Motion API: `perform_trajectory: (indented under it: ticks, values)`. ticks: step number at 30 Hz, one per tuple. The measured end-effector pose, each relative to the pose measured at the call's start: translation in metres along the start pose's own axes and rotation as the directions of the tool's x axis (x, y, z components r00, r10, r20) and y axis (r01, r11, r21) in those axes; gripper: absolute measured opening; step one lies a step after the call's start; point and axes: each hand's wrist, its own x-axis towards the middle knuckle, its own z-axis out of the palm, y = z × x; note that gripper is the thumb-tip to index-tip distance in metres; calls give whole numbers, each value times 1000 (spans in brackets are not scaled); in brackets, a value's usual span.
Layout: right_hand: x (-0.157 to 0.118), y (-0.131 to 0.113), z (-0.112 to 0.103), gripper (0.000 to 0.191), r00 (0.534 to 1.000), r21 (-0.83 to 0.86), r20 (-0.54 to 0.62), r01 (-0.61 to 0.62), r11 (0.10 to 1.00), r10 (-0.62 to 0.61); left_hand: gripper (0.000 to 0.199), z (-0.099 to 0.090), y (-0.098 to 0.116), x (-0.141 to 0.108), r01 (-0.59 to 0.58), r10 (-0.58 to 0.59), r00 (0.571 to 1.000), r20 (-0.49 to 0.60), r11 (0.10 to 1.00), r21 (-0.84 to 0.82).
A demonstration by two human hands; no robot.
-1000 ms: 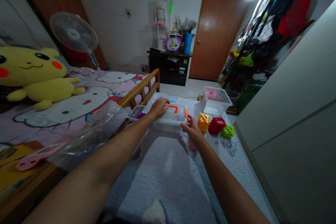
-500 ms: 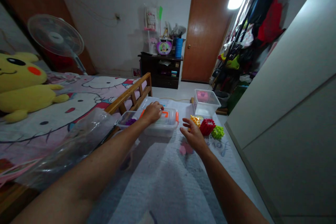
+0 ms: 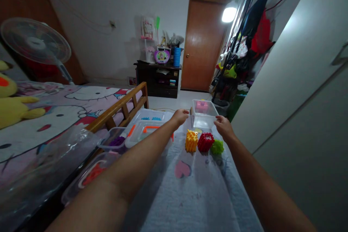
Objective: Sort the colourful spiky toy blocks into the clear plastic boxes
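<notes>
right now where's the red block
In the head view, the red block sits on the blanket between the yellow block and the green block, just below the clear box.

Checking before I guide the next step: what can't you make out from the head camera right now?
Head view only:
- Whether the left hand and right hand touch the clear plastic box: the fingers are too dim and small to tell.
- The pink thing in that box: blurred by the plastic.
- The orange-trimmed box: its near side is hidden by the left forearm.
- The lower-left tub: mostly hidden by that forearm.
</notes>
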Motion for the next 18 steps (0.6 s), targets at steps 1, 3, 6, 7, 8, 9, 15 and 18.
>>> perform_trajectory:
  ticks: [1,3,6,7,8,9,15,18]
  values:
    - [7,4,1,39,1000,5,-11,-11,1000,11,17,8,0,5,41,-40,999,6,999,-23]
    - [18,12,4,41,999,24,-35,-39,999,40,10,22,0,13,118,-117,993,24,991,-61]
    - [31,19,8,34,993,83,-73,-88,993,94,8,39,-2,24,210,-206,977,52,971,-111]
    - [35,21,9,30,990,109,-82,-106,988,115,12,44,-3,27,233,-227,972,61,964,-125]
    - [39,23,10,25,987,138,-89,-124,983,137,18,48,-4,31,253,-246,967,70,958,-136]
    - [42,24,12,21,983,168,-93,-143,975,160,24,52,-5,34,271,-262,962,78,951,-146]
    - [52,25,23,19,951,352,-68,-259,899,301,34,65,-8,49,313,-310,950,48,936,-163]
    - [49,21,27,22,939,415,-5,-311,855,344,36,65,-9,50,293,-293,956,23,942,-161]
